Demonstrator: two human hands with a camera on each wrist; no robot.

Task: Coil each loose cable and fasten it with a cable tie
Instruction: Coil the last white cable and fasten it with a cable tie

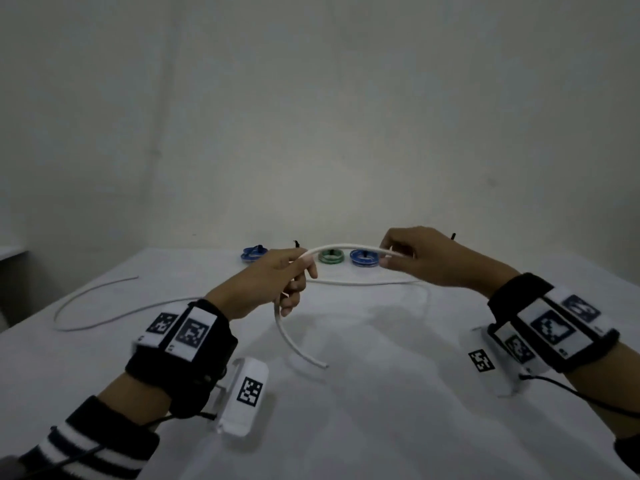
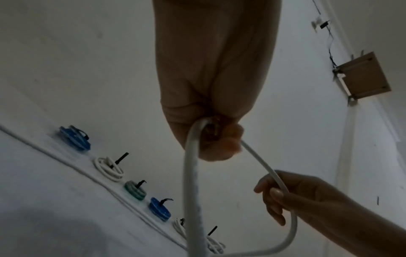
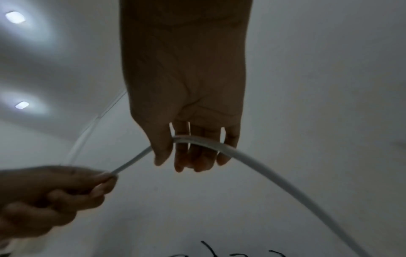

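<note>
Your left hand (image 1: 273, 282) grips the white cable (image 1: 346, 248) in a closed fist near its free end, which hangs down toward the white table (image 1: 381, 393). Your right hand (image 1: 419, 258) pinches the same cable between thumb and fingers, so a short arc spans the air between your hands. Beyond the right hand the cable drops to the table and trails off left in a long loose curve. Along the far edge lie coiled cables already tied: a blue coil (image 1: 254, 254), a green coil (image 1: 331, 256) and a second blue coil (image 1: 363, 258).
</note>
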